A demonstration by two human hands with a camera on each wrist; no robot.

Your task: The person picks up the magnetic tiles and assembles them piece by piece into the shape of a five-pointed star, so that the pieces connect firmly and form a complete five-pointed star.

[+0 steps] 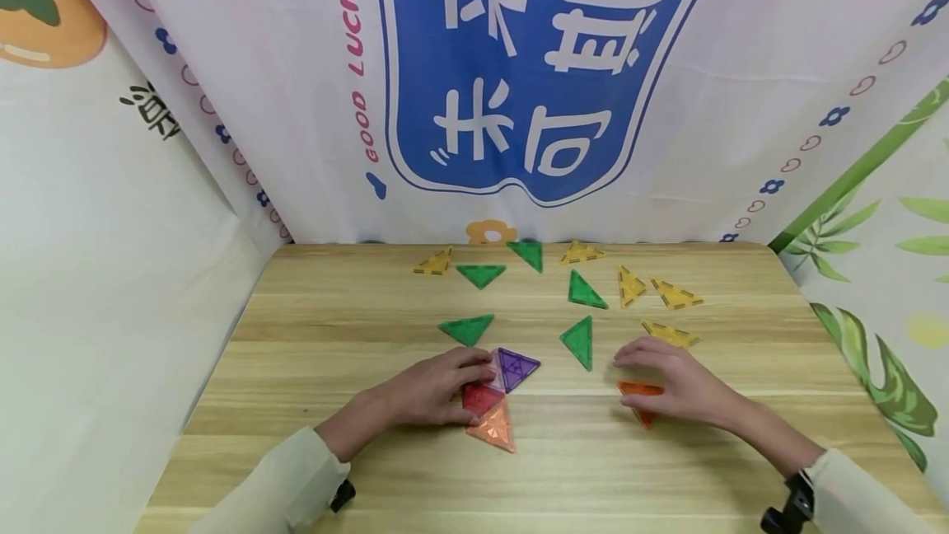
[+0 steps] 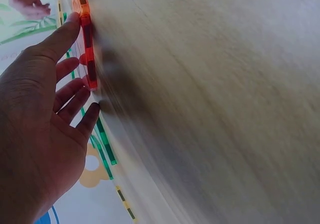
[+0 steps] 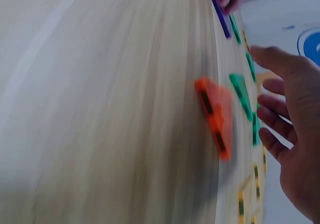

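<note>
In the head view several translucent triangular tiles lie joined edge to edge: a purple tile (image 1: 516, 369), a pale pink tile (image 1: 498, 377), a red tile (image 1: 480, 400) and a light orange tile (image 1: 495, 428). My left hand (image 1: 437, 390) rests its loosely spread fingers and thumb on this group, covering parts of the pink and red tiles. To the right, my right hand (image 1: 678, 381) hovers over a darker orange-red triangular tile (image 1: 642, 402), partly hiding it. The right wrist view shows that tile (image 3: 216, 116) on the table, apart from the right hand's relaxed fingers (image 3: 275, 109).
Beyond the hands lie several loose green triangular tiles (image 1: 577, 342) and several yellow ones (image 1: 675, 294). All are on a wooden table (image 1: 356, 303). A printed white cloth (image 1: 296, 105) hangs along its back edge, with more cloth at both sides.
</note>
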